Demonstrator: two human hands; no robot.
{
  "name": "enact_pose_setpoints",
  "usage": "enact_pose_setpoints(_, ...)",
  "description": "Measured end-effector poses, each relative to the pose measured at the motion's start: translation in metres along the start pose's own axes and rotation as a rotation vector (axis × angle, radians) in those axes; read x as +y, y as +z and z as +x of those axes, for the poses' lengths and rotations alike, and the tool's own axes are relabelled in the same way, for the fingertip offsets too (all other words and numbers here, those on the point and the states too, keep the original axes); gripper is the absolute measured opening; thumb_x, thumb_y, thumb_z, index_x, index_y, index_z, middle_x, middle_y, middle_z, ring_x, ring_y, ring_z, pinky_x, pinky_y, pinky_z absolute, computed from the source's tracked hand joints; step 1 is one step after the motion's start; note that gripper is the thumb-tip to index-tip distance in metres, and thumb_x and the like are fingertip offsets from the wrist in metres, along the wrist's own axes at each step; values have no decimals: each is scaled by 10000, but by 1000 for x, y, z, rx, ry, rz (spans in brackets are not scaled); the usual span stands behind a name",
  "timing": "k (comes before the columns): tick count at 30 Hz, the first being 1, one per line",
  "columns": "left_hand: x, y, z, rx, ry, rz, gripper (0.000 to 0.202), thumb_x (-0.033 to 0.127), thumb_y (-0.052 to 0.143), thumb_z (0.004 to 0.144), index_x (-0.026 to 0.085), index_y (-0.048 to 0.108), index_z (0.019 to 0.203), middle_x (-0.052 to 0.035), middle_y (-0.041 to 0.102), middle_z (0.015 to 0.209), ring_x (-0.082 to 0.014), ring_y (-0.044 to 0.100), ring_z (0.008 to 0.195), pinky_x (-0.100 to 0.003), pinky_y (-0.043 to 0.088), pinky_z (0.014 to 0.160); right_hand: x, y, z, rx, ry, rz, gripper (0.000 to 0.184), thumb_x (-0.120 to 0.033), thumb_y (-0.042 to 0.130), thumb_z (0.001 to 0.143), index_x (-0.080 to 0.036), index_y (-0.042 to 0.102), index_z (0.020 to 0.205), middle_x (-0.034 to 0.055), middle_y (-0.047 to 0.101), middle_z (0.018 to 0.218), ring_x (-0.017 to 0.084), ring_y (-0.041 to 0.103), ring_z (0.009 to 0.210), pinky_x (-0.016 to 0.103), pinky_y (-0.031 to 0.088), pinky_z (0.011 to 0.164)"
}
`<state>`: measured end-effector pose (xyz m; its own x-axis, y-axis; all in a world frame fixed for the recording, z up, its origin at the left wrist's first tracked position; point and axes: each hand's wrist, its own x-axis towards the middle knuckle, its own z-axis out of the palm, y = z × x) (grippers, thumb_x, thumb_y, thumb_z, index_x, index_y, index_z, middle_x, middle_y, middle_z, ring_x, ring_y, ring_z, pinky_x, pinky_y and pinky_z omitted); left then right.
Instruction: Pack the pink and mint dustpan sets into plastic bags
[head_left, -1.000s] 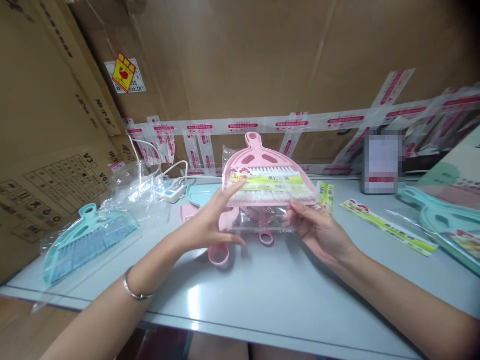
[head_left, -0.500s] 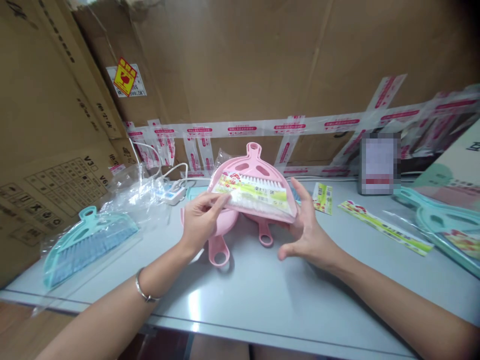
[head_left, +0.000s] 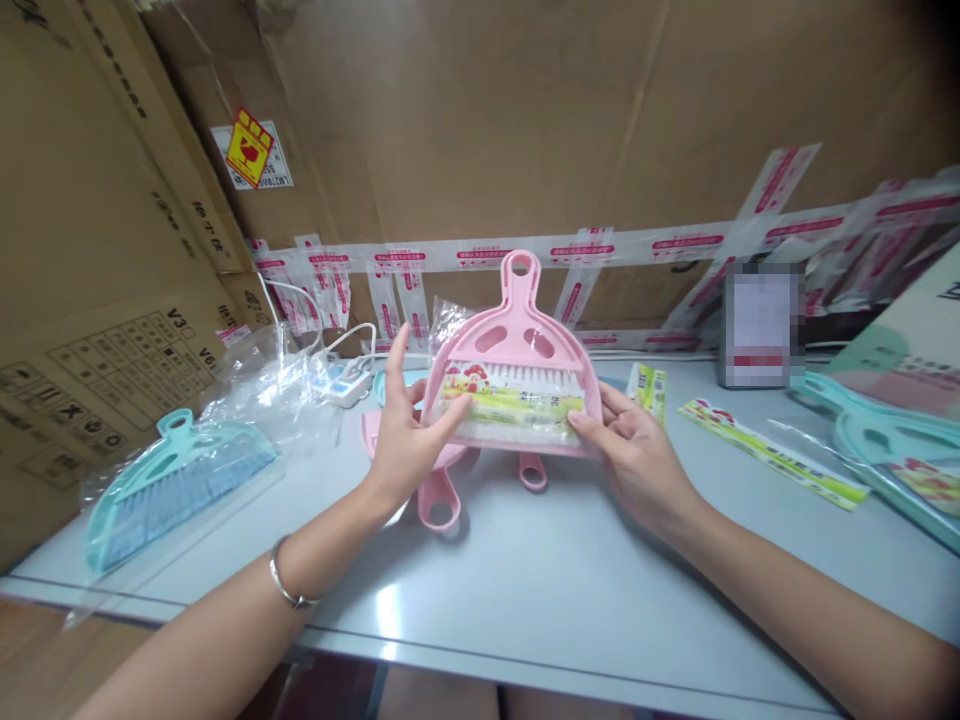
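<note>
Resting between fingers [head_left: 592, 431], pink dustpan [head_left: 517, 340]

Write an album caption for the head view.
Left hand and right hand hold up a pink dustpan-and-brush set above a pale table.

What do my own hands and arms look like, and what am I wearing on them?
Your left hand and right hand are both ungloved, and no sleeves are in view. A slim, shiny silver-coloured bangle circles your left wrist, with a small detail on it too blurred to make out. No band or watch shows on your right wrist.
</note>
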<state>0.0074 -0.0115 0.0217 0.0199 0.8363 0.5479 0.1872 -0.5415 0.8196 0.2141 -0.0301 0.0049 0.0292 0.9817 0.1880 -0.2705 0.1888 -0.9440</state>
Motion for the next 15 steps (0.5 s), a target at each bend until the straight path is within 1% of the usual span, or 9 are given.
enact_pose_setpoints(2,-1,-2,3,-32,-4,77,623,302,631,796,289,360,1357,-61,461,1378,-200,571,1088,-317,530,867,-1,2,-4,-18,-3,-13,448,-380,691,720,-252,506,1108,54,629,1136,233,597,1045,395,503,879)
enact_pose_setpoints(4,-2,-2,4,-82,-2,112,431,317,589,827,226,503,1240,-59,601,1210,-195,582,1068,-323,504,902,0,5,-6,-3,14,-52,433,-406,677,740,-282,464,1095,44,617,1143,233,600,1034,406,513,855)
enact_pose_setpoints(5,-2,-1,4,-100,2,108,385,323,574,836,213,532,1203,-55,633,1149,-192,593,1047,-321,501,900,2,6,-7,22,13,-91,427,-421,682,735,-286,458,1072,42,616,1134,234,602,1026,407,516,846)
enact_pose_setpoints(7,-3,1,2,-132,-9,76,360,342,549,850,205,542,1183,-56,647,1117,-190,607,1021,-316,506,879,3,6,-5,84,-8,-174,422,-446,704,710,-280,474,1023,44,624,1096,237,607,1002,401,519,833)
enact_pose_setpoints(9,-3,3,0,-171,-62,26,414,374,521,862,202,492,1237,-68,660,1074,-191,627,982,-311,525,832,-1,1,1,118,-43,-215,421,-483,713,686,-263,515,985,46,646,1027,239,624,945,392,527,799)
enact_pose_setpoints(11,-3,3,-3,-227,-130,-43,531,415,498,868,202,366,1335,-73,676,990,-180,665,856,-301,552,734,-12,-13,12,157,-81,-219,429,-530,710,664,-241,569,948,45,671,937,240,644,861,383,534,741)
enact_pose_setpoints(13,-1,2,-3,-255,-158,-96,605,450,473,873,204,258,1382,-72,677,949,-161,677,730,-283,560,649,-33,-37,22,269,-129,-225,428,-544,727,631,-212,620,879,50,684,831,239,651,780,372,524,688)
enact_pose_setpoints(14,1,0,-3,-252,-150,-107,594,460,459,878,204,258,1375,-75,672,954,-154,677,702,-275,558,627,-45,-52,27,348,-153,-233,415,-527,741,623,-198,636,854,56,685,790,239,649,758,372,514,676)
enact_pose_setpoints(15,3,-2,-2,-238,-133,-104,543,464,439,886,199,309,1342,-78,668,959,-150,678,699,-269,555,620,-57,-67,29,434,-179,-258,394,-507,748,627,-183,644,825,67,683,761,239,647,744,375,502,663)
